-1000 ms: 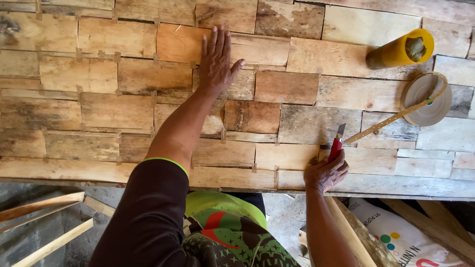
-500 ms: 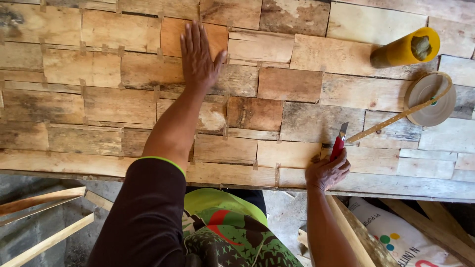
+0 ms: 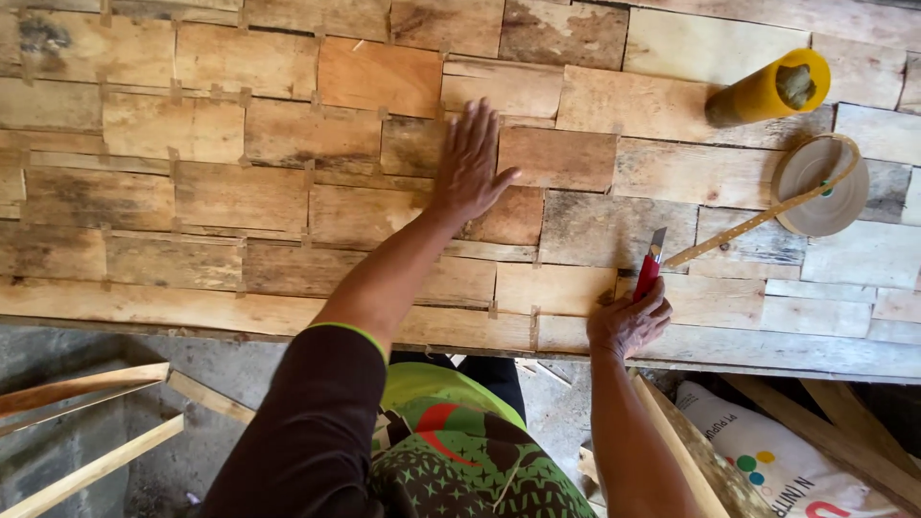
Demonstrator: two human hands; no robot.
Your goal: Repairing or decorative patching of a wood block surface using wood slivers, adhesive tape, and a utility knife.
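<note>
Veneer patches (image 3: 288, 182) laid edge to edge and taped across most of the counter (image 3: 144, 312). Left hand (image 3: 470, 163) flat and spread on the middle pieces, holding nothing; right hand (image 3: 628, 321) closed round a red utility knife (image 3: 649, 269) at the near edge. Tape roll (image 3: 820, 182) with its strip drawn out near the far right corner, beside a yellow tube (image 3: 767, 91); taping judged nearly complete.

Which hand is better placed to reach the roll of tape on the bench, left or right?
Probably the right. The right hand rests at the near edge of the bench holding a red utility knife, close to the tape's loose strip and the tape roll. The left hand lies flat on the veneer pieces, farther away.
</note>
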